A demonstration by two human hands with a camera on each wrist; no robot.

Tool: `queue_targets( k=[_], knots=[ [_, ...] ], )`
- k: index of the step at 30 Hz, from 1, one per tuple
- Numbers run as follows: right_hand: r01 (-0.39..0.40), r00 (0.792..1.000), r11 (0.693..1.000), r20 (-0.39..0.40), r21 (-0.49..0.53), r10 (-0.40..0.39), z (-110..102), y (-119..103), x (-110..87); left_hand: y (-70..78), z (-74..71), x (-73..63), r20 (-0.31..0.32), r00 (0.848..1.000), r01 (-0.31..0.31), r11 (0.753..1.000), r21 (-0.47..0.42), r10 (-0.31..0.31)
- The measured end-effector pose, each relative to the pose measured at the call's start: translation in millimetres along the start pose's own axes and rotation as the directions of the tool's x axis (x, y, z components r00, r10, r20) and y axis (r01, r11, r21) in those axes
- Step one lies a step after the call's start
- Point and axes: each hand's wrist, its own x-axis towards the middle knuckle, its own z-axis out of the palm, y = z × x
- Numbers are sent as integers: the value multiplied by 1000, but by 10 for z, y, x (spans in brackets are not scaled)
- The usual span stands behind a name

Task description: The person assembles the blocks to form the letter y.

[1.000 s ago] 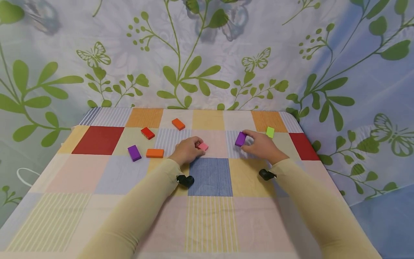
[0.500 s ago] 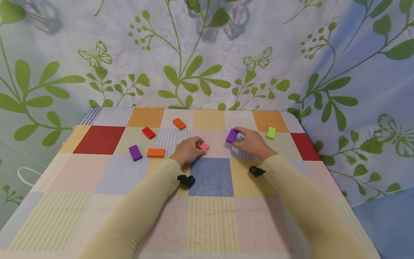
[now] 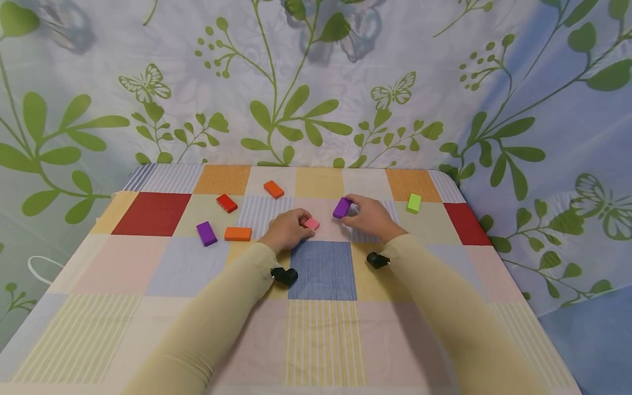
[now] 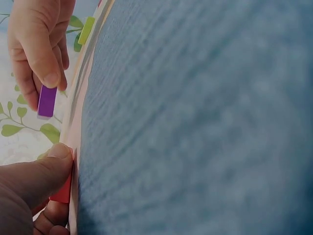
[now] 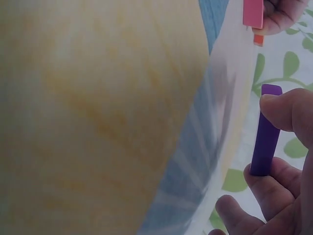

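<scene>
With its thumb and fingers, my left hand (image 3: 285, 230) pinches a small pink block (image 3: 311, 224) at the middle of the patchwork tablecloth. In the left wrist view the block (image 4: 62, 188) stands down at the cloth, partly covered by the thumb. To the right, my right hand (image 3: 371, 217) grips a purple block (image 3: 342, 208) by its two ends, between thumb and fingertips. The right wrist view has this purple block (image 5: 266, 139) raised off the cloth, a short gap from the pink block (image 5: 253, 13).
Left of my left hand lie an orange block (image 3: 238, 233), a second purple block (image 3: 206, 233) and a red block (image 3: 227, 203). Another orange block (image 3: 274, 189) is farther back. A lime-green block (image 3: 413, 203) lies beyond my right hand. A patterned curtain (image 3: 316, 82) hangs behind the table.
My right hand has carried the purple block leftward, closer to the pink one, uncovering more of the lime-green block. The left hand stays put with the pink block.
</scene>
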Motion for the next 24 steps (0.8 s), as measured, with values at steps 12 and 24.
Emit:
queue_targets(
  k=[12, 24],
  knots=[
    [15, 1000, 998, 21, -60, -14, 140, -145, 116, -4, -5, 15, 5, 1000, 2, 1000, 1, -2],
    [56, 998, 993, 33, -103, -53, 221, -256, 184, -20, 0, 26, 8, 1000, 1, 1000, 1, -1]
  ],
)
